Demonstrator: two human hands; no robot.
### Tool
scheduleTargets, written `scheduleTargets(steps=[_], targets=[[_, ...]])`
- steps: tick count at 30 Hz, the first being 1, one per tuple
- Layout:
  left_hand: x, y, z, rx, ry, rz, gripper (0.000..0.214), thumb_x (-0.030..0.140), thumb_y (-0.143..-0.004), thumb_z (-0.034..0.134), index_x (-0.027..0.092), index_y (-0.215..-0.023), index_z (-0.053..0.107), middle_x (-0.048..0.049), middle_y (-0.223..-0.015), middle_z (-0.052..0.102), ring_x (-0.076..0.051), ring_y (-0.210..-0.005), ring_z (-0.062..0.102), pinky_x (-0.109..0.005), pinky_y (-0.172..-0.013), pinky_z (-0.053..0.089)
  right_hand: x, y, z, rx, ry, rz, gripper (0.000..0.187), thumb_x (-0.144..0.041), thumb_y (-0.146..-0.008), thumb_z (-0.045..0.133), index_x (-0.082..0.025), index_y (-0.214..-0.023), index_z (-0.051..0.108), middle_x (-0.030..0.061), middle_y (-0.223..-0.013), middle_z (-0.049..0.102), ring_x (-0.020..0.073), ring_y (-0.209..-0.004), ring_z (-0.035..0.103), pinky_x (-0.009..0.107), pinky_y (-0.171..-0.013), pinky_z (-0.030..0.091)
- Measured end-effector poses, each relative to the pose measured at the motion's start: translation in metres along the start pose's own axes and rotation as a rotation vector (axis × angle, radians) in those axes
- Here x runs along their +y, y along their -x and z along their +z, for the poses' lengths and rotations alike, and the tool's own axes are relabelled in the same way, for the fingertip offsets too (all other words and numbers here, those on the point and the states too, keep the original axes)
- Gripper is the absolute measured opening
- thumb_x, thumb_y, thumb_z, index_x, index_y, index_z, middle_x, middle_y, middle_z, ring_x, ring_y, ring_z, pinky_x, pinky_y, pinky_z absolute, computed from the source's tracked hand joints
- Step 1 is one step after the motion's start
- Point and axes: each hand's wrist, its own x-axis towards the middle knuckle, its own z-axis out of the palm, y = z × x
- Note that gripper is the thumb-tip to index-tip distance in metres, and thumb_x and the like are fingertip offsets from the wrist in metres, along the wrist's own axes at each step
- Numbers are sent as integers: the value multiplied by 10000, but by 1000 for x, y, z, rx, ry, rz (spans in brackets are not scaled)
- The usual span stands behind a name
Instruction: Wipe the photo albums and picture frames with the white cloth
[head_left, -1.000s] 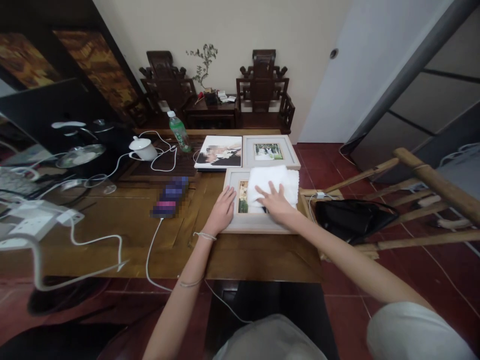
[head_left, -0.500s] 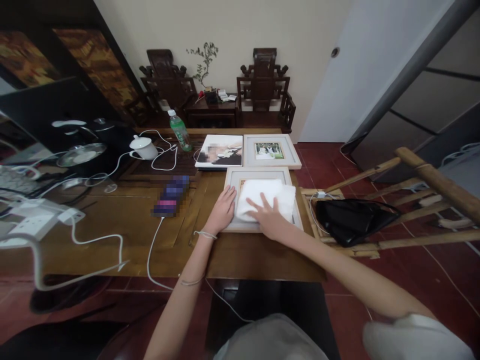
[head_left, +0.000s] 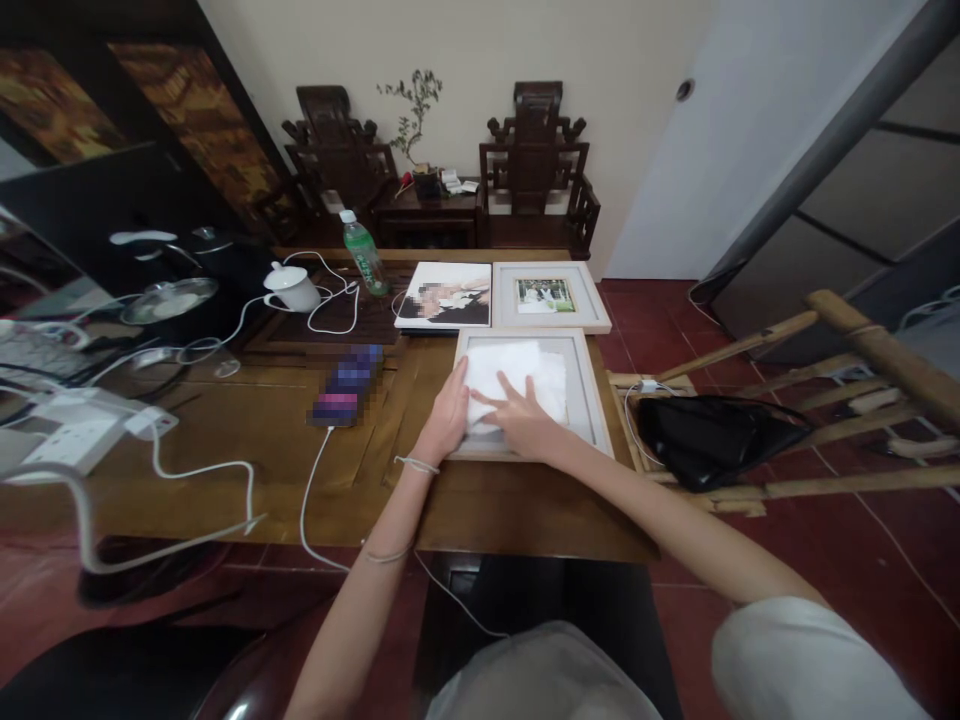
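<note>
A pale wooden picture frame [head_left: 589, 395] lies flat on the brown wooden table [head_left: 225, 440] in front of me. A folded white cloth [head_left: 517, 375] rests on its glass. My right hand [head_left: 521, 420] lies flat on the cloth with fingers spread, pressing it down. My left hand [head_left: 446, 415] rests open on the frame's left edge, fingertips touching the cloth's left side.
Behind the frame lie a second framed photo [head_left: 551, 297] and an unframed print [head_left: 444, 296]. A phone on a white cable [head_left: 346, 385], a green bottle [head_left: 362, 253], a white teapot [head_left: 291, 288] and a power strip [head_left: 71, 440] sit to the left. A bamboo rack holds a black bag [head_left: 712, 435] to the right.
My right hand has slid the white cloth from the frame's right side across to its left. My left hand has stayed on the frame's left edge.
</note>
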Motion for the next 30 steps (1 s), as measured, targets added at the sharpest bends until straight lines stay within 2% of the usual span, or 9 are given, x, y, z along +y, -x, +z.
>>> scheduleTargets(steps=[3,6,9,13,18,21,24,30], targets=[[-5,-2,3,-31,-71,8,523,413,-982,225,136,-1391,397,-117,-1473,383,-220,-1380,321,-434,-1160,235,-3,38,-4,-23,6,-40,616,20,-734,409,-278,-1241,590,-39,-1530,268,405,-1401,104,755,-1006,185],[-11,-3,7,-64,-186,79,460,357,-967,305,97,-1279,520,-145,-1403,473,-239,-1377,326,-459,-1155,244,2,68,-15,-81,32,88,602,24,-720,429,-271,-1207,623,-12,-1497,342,414,-1385,171,740,-1001,217],[-14,-3,9,-58,-245,139,418,315,-948,359,89,-1245,547,-157,-1376,499,-246,-1373,331,-458,-1146,273,9,85,-25,-116,83,196,549,29,-721,438,-249,-1131,676,19,-1453,418,431,-1358,240,726,-992,241],[-15,-3,8,-48,-262,143,396,293,-947,365,106,-1242,551,-148,-1376,502,-247,-1368,342,-475,-1138,289,4,81,-24,-85,92,175,511,5,-749,438,-218,-1148,666,46,-1454,417,426,-1353,255,689,-1000,269],[-15,-3,6,-63,-237,119,406,297,-958,330,110,-1234,562,-132,-1368,515,-225,-1373,334,-459,-1144,282,-21,44,-7,-5,60,56,456,-61,-809,423,-198,-1189,634,38,-1490,362,428,-1358,232,681,-1008,272],[-16,-2,4,-71,-219,109,418,295,-962,312,102,-1238,559,-135,-1368,515,-217,-1369,341,-449,-1143,286,-29,35,-1,46,68,17,431,-74,-836,399,-183,-1179,637,42,-1495,355,407,-1366,226,651,-1035,261],[-15,-2,4,-76,-229,116,407,297,-957,338,119,-1252,554,-128,-1369,516,-223,-1369,340,-463,-1142,281,-23,48,1,64,75,47,450,-49,-826,396,-190,-1178,638,39,-1480,381,382,-1369,242,613,-1060,259],[-14,-1,4,-108,-280,147,412,293,-944,375,123,-1283,534,-136,-1394,485,-245,-1382,314,-474,-1143,276,12,95,7,56,118,228,532,8,-729,439,-200,-1171,651,34,-1474,390,405,-1336,295,606,-1047,283]])
